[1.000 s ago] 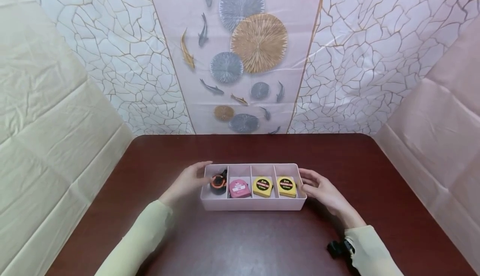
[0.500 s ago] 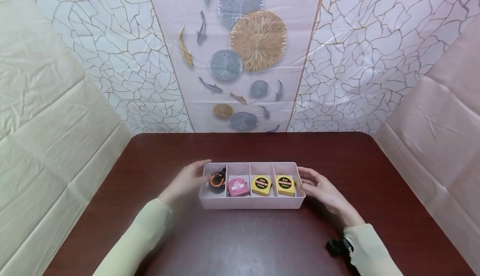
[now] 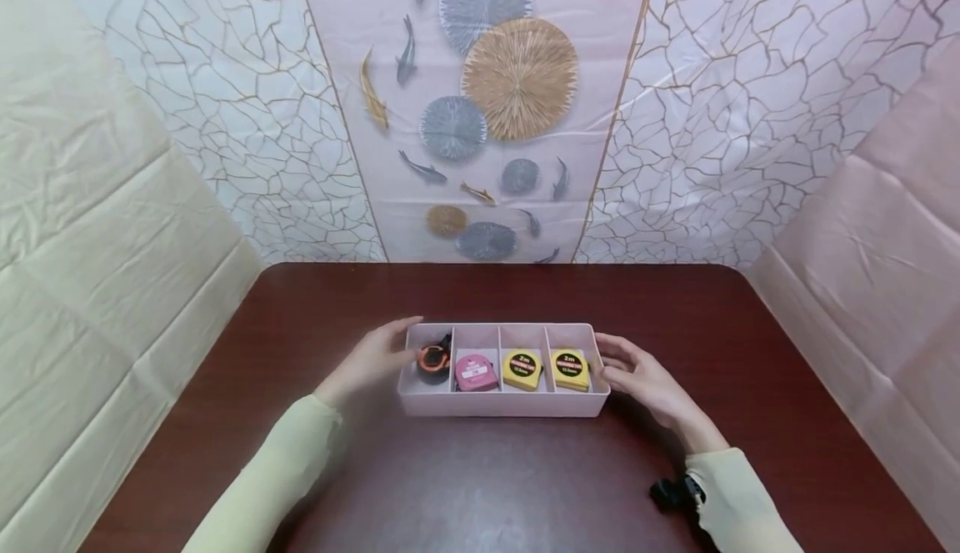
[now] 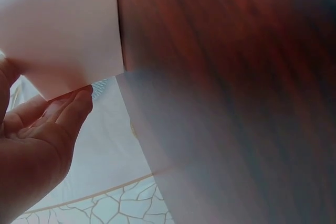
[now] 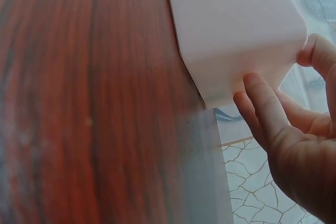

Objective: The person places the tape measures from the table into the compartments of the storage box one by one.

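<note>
A pale pink divided storage box [image 3: 504,405] sits on the table, its compartments in one row. From left to right they hold a black and orange tape measure [image 3: 433,359], a pink tape measure [image 3: 476,374], a yellow tape measure [image 3: 522,369] and another yellow tape measure [image 3: 572,369]. My left hand [image 3: 372,362] grips the left end, thumb over the rim, fingers [image 4: 79,106] against the outside. At the opposite end my right hand [image 3: 651,385] grips likewise; its fingers [image 5: 265,103] touch the end wall in the right wrist view.
The dark red-brown table [image 3: 487,486] extends around the box. Behind it hangs a patterned cloth backdrop [image 3: 517,86], with plain cloth sides at left and right. A black device [image 3: 670,495] is strapped at the right wrist.
The whole head view has shifted very slightly. Both hands keep their hold on the box's ends, and the tape measures stay in their compartments.
</note>
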The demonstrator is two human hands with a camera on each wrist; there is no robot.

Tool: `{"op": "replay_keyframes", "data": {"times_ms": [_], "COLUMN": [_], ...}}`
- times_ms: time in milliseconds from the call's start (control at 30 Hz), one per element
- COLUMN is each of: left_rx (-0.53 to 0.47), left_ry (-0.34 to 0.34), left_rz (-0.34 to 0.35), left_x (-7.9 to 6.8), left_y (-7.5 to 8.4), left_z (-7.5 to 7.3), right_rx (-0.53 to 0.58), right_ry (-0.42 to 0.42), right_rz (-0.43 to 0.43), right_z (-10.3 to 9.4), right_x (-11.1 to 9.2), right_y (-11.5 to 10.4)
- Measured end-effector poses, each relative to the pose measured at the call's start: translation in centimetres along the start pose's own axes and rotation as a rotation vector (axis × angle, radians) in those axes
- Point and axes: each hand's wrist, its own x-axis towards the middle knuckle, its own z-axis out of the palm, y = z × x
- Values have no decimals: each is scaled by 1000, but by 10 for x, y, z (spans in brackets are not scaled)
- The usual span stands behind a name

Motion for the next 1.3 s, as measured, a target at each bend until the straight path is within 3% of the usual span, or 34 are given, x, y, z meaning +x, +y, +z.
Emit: {"op": "replay_keyframes", "data": {"times_ms": [433, 1300], "left_rx": [-7, -21], "left_ry": [2, -1], "left_rz": [-42, -53], "left_x": [-1, 0], "left_y": [3, 0], "left_z": [-1, 0], "right_rx": [2, -29], "right_ry": [35, 20], "right_rz": [35, 8], "right_z": [3, 0], "right_x": [3, 3], "right_y": [2, 2]}}
